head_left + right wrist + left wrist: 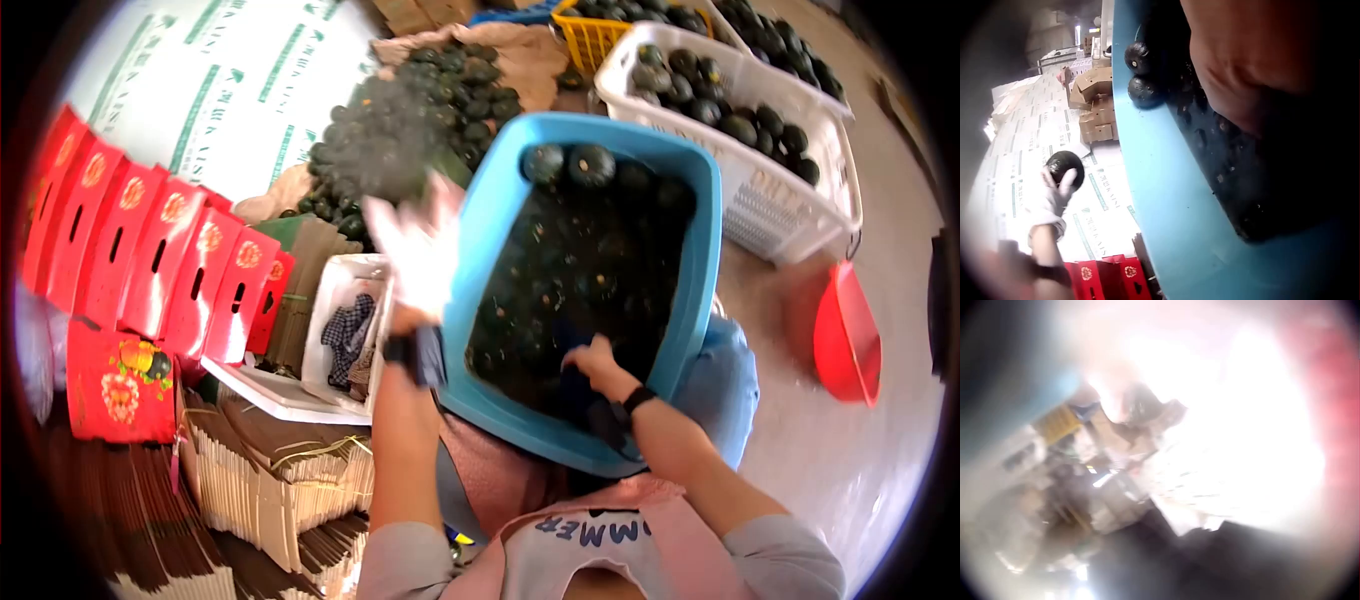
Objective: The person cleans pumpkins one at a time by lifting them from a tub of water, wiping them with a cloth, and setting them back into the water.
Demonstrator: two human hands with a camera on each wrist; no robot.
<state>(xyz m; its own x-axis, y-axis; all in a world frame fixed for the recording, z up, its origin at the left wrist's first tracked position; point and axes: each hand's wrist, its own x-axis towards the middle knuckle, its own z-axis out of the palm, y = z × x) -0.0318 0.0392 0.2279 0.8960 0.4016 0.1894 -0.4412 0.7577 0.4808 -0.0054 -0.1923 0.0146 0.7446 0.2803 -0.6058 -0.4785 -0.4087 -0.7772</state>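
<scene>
My left hand, in a white glove and blurred in the head view, is off the left side of the blue tub. It grips a round dark green pumpkin, plain in the right wrist view with fingers and thumb around it. My bare right hand reaches down into the tub, over dark water with several pumpkins in it. Something dark blue lies below its fingers; I cannot tell whether the hand holds it. The left wrist view is mostly glare and blur.
A heap of pumpkins lies beyond the tub. A white crate of pumpkins stands at the back right, near a red basin. Red gift boxes, a foam box with cloths and flat cardboard line the left.
</scene>
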